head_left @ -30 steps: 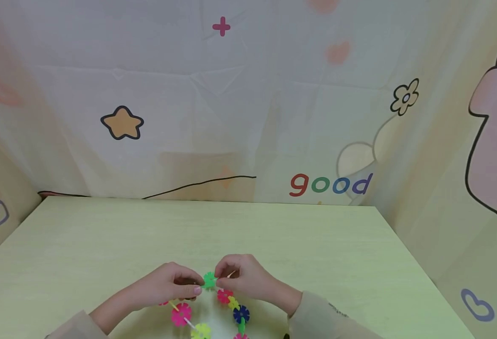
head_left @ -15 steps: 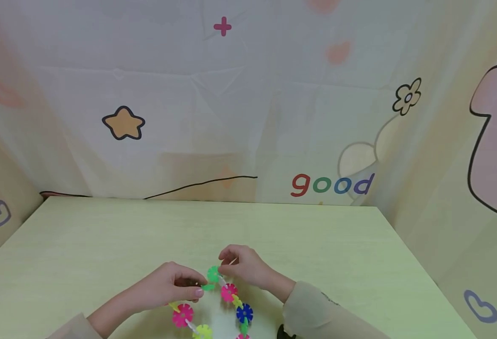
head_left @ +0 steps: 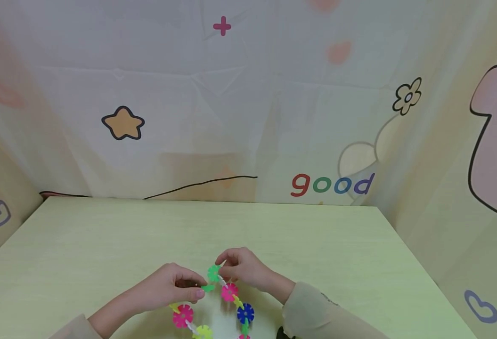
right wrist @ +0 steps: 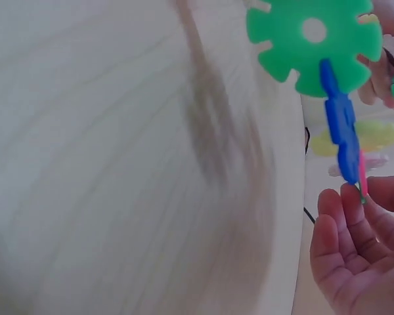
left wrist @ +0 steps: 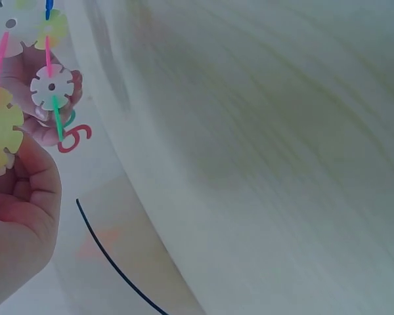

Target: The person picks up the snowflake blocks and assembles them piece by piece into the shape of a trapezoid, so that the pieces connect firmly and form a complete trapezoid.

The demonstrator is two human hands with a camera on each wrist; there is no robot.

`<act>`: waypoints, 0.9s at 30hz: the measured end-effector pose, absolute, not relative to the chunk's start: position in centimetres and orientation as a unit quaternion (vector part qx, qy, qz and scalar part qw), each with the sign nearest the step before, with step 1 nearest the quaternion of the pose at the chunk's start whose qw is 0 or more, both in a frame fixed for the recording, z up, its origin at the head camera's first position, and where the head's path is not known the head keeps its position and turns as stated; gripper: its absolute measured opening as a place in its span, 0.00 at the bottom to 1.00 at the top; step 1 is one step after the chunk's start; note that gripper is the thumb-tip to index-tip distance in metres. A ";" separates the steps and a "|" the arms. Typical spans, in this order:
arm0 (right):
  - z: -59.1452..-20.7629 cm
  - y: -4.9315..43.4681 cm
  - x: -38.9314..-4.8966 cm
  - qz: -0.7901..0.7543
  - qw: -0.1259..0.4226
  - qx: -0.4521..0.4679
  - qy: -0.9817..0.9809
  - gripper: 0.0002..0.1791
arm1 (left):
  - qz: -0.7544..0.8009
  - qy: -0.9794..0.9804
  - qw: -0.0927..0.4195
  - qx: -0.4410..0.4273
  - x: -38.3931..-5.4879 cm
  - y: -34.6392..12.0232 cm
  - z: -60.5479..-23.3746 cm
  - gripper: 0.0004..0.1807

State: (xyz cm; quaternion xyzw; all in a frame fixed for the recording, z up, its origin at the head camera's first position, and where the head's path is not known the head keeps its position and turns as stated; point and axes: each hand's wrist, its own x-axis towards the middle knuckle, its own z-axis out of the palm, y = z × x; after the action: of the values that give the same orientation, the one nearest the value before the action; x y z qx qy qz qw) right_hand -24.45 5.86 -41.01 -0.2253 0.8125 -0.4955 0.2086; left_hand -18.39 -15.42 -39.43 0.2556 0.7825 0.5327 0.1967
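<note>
A chain of notched plastic snowflake discs runs between the hands. My left hand pinches a green snowflake disc, seen nearly edge-on, at one end. Just above and to the right, my right hand pinches the edge of another green snowflake disc, seen face-on. From it hang a pink disc, a blue disc and others. Below the left hand are a pink disc and a yellow disc. A large green disc with a blue disc slotted into it crosses the right wrist view.
The pale wooden table stretches behind and beside the hands. A printed cloth closes off the back and sides. Beside the right sleeve, a small dark object is partly cut off by the frame.
My right hand has moved away and slightly up from the left, then come back a little. The green discs, close together a second ago, now show apart. My left hand has hardly moved.
</note>
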 end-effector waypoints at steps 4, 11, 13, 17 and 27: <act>-41.1 5.8 -24.4 -0.512 0.210 -0.231 0.800 0.08 | 0.529 0.785 0.190 0.259 -18.5 -15.3 -39.7 0.15; -40.7 6.0 -23.9 -0.524 0.213 -0.232 0.791 0.07 | 0.520 0.795 0.187 0.249 -18.6 -15.4 -39.9 0.15; -40.5 6.0 -23.7 -0.526 0.213 -0.234 0.789 0.07 | 0.520 0.797 0.187 0.244 -18.7 -15.5 -40.0 0.15; -40.1 6.2 -23.6 -0.528 0.215 -0.236 0.787 0.07 | 0.518 0.800 0.191 0.236 -18.8 -15.7 -40.1 0.16; -39.7 6.5 -23.1 -0.539 0.232 -0.235 0.775 0.07 | 0.538 0.785 0.209 0.225 -19.1 -16.3 -40.5 0.17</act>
State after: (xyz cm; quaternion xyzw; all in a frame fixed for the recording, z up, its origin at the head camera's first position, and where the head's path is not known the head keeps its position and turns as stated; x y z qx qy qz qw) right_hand -23.05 6.53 -39.70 -0.2351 0.7748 -0.5393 0.2315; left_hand -19.12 -16.27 -40.49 0.2253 0.7849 0.5381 0.2090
